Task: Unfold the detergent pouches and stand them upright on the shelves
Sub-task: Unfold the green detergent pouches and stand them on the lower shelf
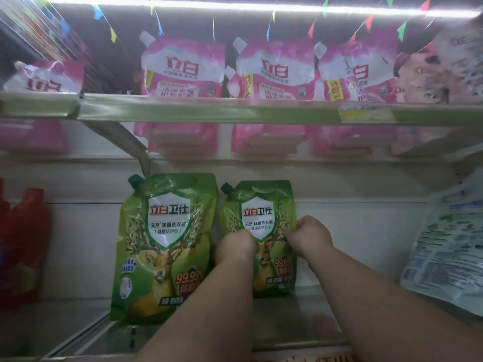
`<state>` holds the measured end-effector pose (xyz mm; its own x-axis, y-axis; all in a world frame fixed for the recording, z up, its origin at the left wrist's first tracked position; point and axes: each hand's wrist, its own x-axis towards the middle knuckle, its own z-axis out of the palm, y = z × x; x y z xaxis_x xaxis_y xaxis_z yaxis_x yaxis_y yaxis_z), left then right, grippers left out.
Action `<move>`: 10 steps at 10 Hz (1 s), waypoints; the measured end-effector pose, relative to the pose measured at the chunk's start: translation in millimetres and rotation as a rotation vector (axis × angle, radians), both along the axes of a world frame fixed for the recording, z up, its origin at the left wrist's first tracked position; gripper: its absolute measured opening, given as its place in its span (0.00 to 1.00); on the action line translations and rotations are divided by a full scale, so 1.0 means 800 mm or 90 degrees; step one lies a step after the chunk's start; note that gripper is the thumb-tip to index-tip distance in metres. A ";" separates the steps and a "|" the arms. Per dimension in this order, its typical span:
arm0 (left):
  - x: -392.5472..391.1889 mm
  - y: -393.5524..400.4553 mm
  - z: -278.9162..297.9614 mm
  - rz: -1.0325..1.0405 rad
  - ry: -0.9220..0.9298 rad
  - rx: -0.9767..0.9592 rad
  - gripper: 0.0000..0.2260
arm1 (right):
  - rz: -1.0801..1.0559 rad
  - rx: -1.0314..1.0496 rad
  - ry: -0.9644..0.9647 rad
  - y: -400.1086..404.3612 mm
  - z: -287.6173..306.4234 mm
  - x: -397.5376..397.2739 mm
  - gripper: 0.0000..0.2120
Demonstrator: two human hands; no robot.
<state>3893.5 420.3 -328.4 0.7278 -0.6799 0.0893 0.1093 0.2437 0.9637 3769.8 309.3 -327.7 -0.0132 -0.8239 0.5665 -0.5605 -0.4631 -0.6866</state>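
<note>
Two green detergent pouches with a deer picture stand upright on the lower shelf [300, 333]. The left green pouch [162, 246] stands free. The right green pouch [258, 205] sits further back, and both my hands hold it at mid height. My left hand [235, 248] grips its left side with curled fingers. My right hand [307, 235] pinches its right edge. Several pink pouches [183, 66] stand in a row on the upper shelf [235, 113].
Red bottles [23, 244] stand at the lower shelf's far left. A white and blue pouch [449, 246] leans in at the right edge. A bare stretch of lower shelf lies between the green pouches and that pouch. A slanted shelf bracket [125, 142] runs under the upper shelf.
</note>
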 end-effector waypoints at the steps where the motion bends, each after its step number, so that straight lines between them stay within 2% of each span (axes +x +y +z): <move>1: -0.008 0.016 0.001 -0.001 -0.083 0.021 0.12 | -0.060 -0.013 0.015 0.004 0.000 -0.003 0.20; 2: -0.019 0.026 -0.001 -0.005 -0.244 0.089 0.09 | -0.087 -0.022 0.009 0.015 -0.003 -0.007 0.20; 3: -0.030 0.031 -0.010 0.004 -0.255 0.108 0.13 | -0.076 -0.028 0.014 0.033 -0.003 -0.013 0.19; 4: -0.040 0.040 -0.014 -0.018 -0.210 0.059 0.28 | -0.064 -0.029 0.008 0.048 0.001 -0.017 0.20; 5: -0.050 0.055 -0.017 -0.030 -0.241 0.048 0.33 | -0.056 -0.028 0.006 0.057 0.002 -0.022 0.20; 6: -0.054 0.068 -0.020 -0.053 -0.260 0.034 0.26 | -0.054 -0.028 0.006 0.065 -0.002 -0.029 0.21; 7: -0.059 0.077 -0.023 -0.059 -0.284 0.005 0.14 | -0.053 -0.027 -0.004 0.074 -0.007 -0.039 0.21; 10: -0.092 0.081 -0.030 -0.057 -0.361 -0.019 0.12 | -0.033 -0.031 -0.009 0.101 -0.024 -0.074 0.23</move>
<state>3820.2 485.5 -352.3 0.5006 -0.7275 0.4692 -0.4014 0.2852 0.8704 3710.7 390.3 -347.3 -0.0635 -0.7936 0.6051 -0.5743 -0.4668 -0.6725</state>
